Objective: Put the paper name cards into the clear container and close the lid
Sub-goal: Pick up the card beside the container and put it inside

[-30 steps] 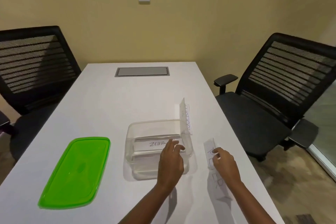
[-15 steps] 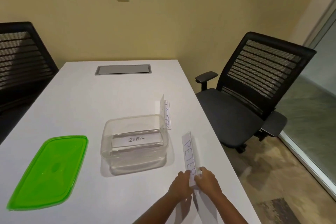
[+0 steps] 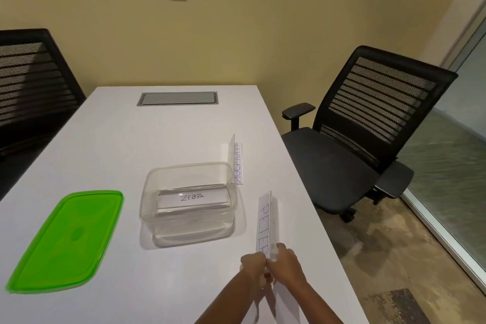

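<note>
Both grips — left hand (image 3: pixel 253 265), right hand (image 3: pixel 285 260) — pinch PETER card (image 3: pixel 264 221) near end | beside container (image 3: pixel 189 200)

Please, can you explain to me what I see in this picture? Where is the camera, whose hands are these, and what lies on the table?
No machine here: a person wears the camera on the head, looking down at two bare hands. The left hand and right hand together pinch the near end of a folded white paper card reading PETER. On the white table stand a clear plastic container holding a card reading ZEBRA, another standing card behind it, and a flat green lid, still off.
</note>
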